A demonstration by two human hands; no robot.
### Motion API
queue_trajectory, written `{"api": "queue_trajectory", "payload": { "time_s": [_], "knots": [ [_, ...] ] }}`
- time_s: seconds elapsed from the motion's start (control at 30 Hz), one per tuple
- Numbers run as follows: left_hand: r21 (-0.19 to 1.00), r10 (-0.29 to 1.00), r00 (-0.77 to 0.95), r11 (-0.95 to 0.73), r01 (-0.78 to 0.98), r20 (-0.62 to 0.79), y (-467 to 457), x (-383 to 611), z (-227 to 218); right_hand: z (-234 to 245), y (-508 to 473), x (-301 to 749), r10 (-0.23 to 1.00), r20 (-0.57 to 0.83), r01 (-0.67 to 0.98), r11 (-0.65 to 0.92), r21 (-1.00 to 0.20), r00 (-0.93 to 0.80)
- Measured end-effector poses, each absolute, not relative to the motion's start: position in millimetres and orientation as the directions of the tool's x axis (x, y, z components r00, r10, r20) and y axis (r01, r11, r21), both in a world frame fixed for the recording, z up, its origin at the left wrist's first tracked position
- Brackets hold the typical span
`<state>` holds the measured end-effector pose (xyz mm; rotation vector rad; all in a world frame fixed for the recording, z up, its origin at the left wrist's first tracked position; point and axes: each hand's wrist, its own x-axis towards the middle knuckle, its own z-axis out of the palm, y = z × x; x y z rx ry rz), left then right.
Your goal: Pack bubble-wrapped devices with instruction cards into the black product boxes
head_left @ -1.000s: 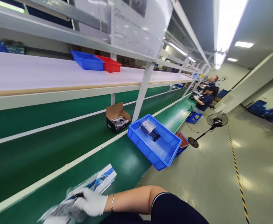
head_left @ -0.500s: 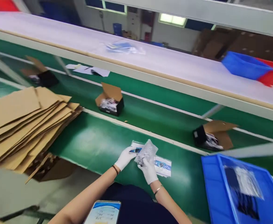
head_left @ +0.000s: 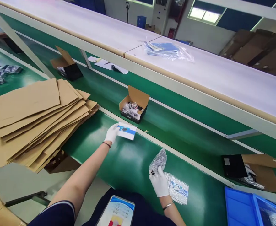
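Observation:
My left hand [head_left: 111,133], in a white glove, is stretched forward over the green bench and grips a white-and-blue leaflet [head_left: 127,131] by its edge. Just beyond the leaflet an open cardboard box [head_left: 134,104] with bagged parts stands on the conveyor belt. My right hand [head_left: 159,183], also gloved, is closed on a bubble-wrap pouch [head_left: 158,160] close to my body. A clear bag of leaflets [head_left: 178,189] lies on the bench beside that hand.
A fanned stack of flat cardboard sheets [head_left: 31,116] covers the bench at left. More open boxes [head_left: 67,67] [head_left: 251,169] sit on the belt. A blue bin [head_left: 248,207] is at the lower right. A bag of leaflets [head_left: 167,50] lies on the white shelf.
The view swung left along the line. My hands parted: the left carried a leaflet forward towards the open box, while the right kept the bubble-wrap pouch by the leaflet bag.

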<state>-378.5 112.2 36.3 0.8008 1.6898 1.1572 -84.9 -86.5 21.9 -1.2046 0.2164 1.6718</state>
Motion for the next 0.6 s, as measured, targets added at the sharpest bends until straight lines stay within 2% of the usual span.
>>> {"api": "queue_trajectory", "payload": {
  "time_s": [0.2, 0.3, 0.4, 0.5, 0.6],
  "knots": [
    [0.904, 0.936, -0.298, 0.285, 0.319, -0.19, 265.6, -358.1, 47.8, 32.3, -67.3, -101.5, 0.64, -0.764, -0.773, -0.445, -0.452, 0.078],
    [0.82, 0.965, -0.217, 0.239, 0.52, -0.144, 305.5, -348.0, 48.3, 36.9, -60.5, -102.3, 0.631, -0.765, -0.763, -0.431, -0.482, 0.127],
    [0.689, 0.992, -0.068, 0.121, 0.715, -0.103, 314.9, -342.3, 42.3, 39.0, -49.0, -99.7, 0.656, -0.728, -0.709, -0.416, -0.57, 0.201],
    [0.552, 0.98, 0.145, -0.048, 0.832, -0.134, 311.7, -337.7, 31.5, 45.3, -19.5, -94.1, 0.738, -0.623, -0.572, -0.403, -0.714, 0.259],
    [0.426, 0.939, 0.27, -0.159, 0.891, -0.215, 313.4, -331.8, 21.1, 62.2, 34.6, -88.9, 0.867, -0.462, -0.306, -0.395, -0.866, 0.188]
  ]
}}
